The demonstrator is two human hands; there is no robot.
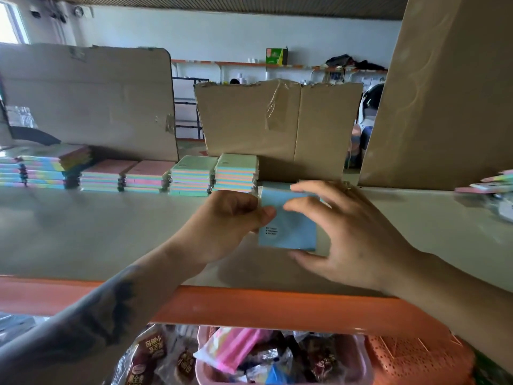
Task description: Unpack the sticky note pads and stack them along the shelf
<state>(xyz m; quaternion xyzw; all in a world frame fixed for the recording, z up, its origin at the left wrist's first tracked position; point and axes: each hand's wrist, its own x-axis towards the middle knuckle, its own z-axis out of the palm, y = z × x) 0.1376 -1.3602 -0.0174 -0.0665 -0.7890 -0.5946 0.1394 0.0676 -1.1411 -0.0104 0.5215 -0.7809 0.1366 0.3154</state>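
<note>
A blue sticky note pad (pixel 291 232) in clear wrap is held just above the grey shelf top (pixel 111 234), tilted towards me. My left hand (pixel 230 218) pinches its left edge with thumb and curled fingers. My right hand (pixel 341 234) holds the pad from the right, fingers on its top face and thumb under its near edge. Along the back of the shelf stand several stacks of pastel pads (pixel 191 176), running from the far left up to just left of the held pad.
Cardboard sheets (pixel 277 120) stand behind the stacks, and a large cardboard box (pixel 444 107) rises at the right. More pads (pixel 488 186) lie at the far right edge. The orange shelf rail (pixel 249 307) runs below; pink baskets (pixel 277 362) of packets sit underneath.
</note>
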